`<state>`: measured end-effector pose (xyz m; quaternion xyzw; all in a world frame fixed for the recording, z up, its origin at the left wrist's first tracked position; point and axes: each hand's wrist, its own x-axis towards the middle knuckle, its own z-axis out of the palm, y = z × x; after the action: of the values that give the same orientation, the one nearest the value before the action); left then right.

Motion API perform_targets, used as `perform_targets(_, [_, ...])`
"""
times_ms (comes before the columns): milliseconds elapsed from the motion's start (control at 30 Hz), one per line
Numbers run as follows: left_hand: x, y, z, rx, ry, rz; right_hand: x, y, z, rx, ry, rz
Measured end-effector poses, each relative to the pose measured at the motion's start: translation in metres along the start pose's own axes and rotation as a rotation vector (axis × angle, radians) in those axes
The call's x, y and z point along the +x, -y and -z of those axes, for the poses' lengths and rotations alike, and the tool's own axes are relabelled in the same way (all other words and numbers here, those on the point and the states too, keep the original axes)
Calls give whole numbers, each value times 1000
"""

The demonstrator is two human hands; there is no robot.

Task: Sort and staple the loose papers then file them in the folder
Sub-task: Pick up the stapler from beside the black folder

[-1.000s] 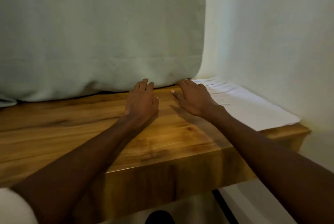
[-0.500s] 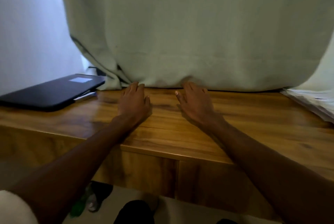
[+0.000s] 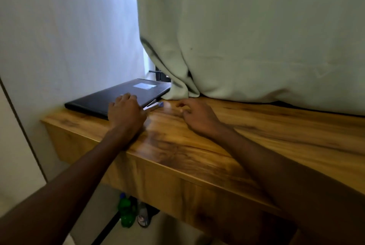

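Left hand [image 3: 126,111] laid flat on the near right corner of the black folder [image 3: 118,97], left of centre in the frame, fingers fairly straight and pressing rather than gripping. Right hand [image 3: 197,115] just right of it on the wooden surface [image 3: 256,136], fingers loosely curled, holding nothing, apart from the folder. Stapler [image 3: 153,105], metal with a blue tip, lying against the folder's right edge between the two hands, partly hidden by the left one. Folder closed, pale label near its far end, close to the wall at the surface's left end, its far corner near the curtain [image 3: 237,37]. No loose papers in view here. Likely step in hand: fetching folder and stapler before sorting. Best done by sliding the folder toward the middle of the surface under a flat palm, keeping it from nudging the stapler off or under the curtain hem; better still, picking the stapler up first with the right hand, a light pinch across its body, then drawing the folder clear. Worth minding the left edge of the surface, close beside the folder. Bottles [image 3: 126,213] on the floor below, lower centre.
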<state>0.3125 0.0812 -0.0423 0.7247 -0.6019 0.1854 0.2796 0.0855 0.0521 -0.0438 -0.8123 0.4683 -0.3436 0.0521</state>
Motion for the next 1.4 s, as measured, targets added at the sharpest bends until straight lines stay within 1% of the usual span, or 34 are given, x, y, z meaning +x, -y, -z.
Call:
perform_targets(33, [1, -1, -3, 5, 14, 24, 9, 7, -7, 18, 20, 22])
perform_targets(133, [3, -2, -13, 52, 58, 26, 37, 27, -36, 132, 105, 90])
perform_targets(200, [5, -1, -18, 46, 74, 20, 49, 34, -53, 147, 153, 110])
perform_targets(300, [7, 4, -22, 57, 72, -5, 56, 38, -69, -19, 204, 181])
perform_targets(400, [8, 4, -25, 53, 96, -27, 52, 38, -70, -122, 172, 204])
perform_targets(500, [7, 4, -24, 45, 101, -31, 48, 38, -67, -150, 114, 162])
perform_targets(600, [6, 3, -21, 9, 82, -49, 42, 39, -63, -212, 3, 92])
perform_targets(767, [2, -2, -12, -73, 63, -150, 21, 23, -34, -263, -29, -104])
perform_targets(900, [-6, -14, -8, -170, 92, -215, -3, -1, -3, -306, -77, -171])
perform_targets(1000, [-18, -49, -2, -356, 129, -176, -31, -24, 31, -305, -103, -218])
perform_targets(1067, [-23, -83, -1, -420, 156, -196, -53, -43, 57, -336, -140, -261])
perform_targets(1200, [-36, -165, 1, -528, 187, -277, -104, -77, 119, -388, -242, -343])
perform_targets(1400, [-73, -303, 6, -689, 279, -471, -194, -126, 223, -478, -390, -485])
